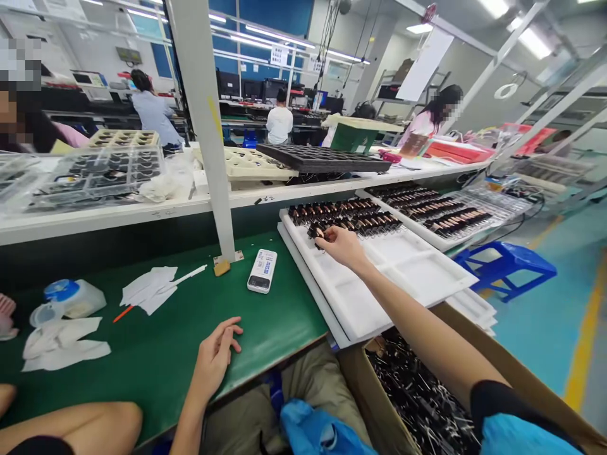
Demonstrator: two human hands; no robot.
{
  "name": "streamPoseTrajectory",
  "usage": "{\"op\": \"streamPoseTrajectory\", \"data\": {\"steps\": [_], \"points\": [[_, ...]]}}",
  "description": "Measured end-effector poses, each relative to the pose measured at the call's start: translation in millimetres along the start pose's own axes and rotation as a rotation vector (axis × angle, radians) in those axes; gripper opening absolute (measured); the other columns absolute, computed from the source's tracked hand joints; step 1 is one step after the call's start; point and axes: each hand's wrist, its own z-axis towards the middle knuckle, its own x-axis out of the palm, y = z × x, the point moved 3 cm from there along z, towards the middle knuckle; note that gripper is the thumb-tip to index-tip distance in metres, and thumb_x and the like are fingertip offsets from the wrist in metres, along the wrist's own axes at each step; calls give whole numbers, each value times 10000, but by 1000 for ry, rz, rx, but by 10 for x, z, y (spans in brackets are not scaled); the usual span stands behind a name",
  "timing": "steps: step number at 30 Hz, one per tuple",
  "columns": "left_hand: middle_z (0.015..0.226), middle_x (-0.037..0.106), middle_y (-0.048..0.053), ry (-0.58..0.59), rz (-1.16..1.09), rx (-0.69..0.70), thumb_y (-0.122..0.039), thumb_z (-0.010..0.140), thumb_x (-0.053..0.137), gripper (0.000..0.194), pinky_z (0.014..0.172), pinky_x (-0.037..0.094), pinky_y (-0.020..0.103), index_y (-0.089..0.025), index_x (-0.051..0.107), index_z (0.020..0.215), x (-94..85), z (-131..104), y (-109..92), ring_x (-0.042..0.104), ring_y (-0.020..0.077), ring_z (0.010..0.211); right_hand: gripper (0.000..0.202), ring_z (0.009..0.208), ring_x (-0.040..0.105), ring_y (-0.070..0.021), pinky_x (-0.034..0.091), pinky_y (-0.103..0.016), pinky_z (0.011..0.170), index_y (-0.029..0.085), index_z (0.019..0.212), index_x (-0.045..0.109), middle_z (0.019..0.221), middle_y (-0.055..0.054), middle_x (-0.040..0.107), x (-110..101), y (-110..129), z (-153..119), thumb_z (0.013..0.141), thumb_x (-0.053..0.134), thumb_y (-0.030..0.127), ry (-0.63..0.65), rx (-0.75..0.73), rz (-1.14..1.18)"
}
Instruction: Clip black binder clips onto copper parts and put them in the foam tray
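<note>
My right hand point(345, 248) reaches over a white tray point(351, 316) and pinches a small black component with a copper-coloured middle point(317, 235). Behind it, rows of similar components point(336, 208) stand in the tray's far part, while its near part shows bare white surface. My left hand point(218, 354) rests on the green table point(284, 316) near the front edge, fingers apart and slightly curled, holding nothing. A white device with a dark display point(262, 272) lies on the table between my left hand and the tray.
At the left are a blue-lidded bottle point(80, 298), white cloths point(149, 289) and another person's arm point(71, 430). A white post point(208, 126) rises by the shelf. Below the tray sits a cardboard box point(379, 404) of black parts; a blue stool point(512, 268) stands right.
</note>
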Motion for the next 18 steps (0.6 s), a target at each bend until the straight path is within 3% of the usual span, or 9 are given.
{"op": "streamPoseTrajectory", "data": {"steps": [3,10,15,18], "points": [[994,724,110,-11,18,16,-648,946,526,585,488,449,257,-163,692,1226,4,-4,-20,650,174,659,172,765,644,-214,364,-280,626,196,816,671,779,-37,715,194,-60,209,816,689,368,16,8,-150],[978,720,110,4,39,21,-672,948,492,621,506,446,259,-151,696,1216,25,-19,-104,643,171,653,269,897,667,-256,365,-288,664,198,1095,696,942,-71,748,445,-61,329,896,652,373,48,-59,-379],[949,718,99,-11,17,21,-645,954,504,583,513,438,255,-156,709,1196,42,-45,-135,637,170,642,224,911,651,-219,371,-287,675,186,991,738,1101,-94,700,432,57,236,947,601,358,26,-152,-435],[940,724,98,-20,8,27,-595,953,531,525,565,467,265,-155,722,1168,75,-83,-132,651,167,643,248,838,644,-198,381,-293,658,193,946,748,1092,-81,688,283,334,52,941,608,397,-96,-272,-342]]}}
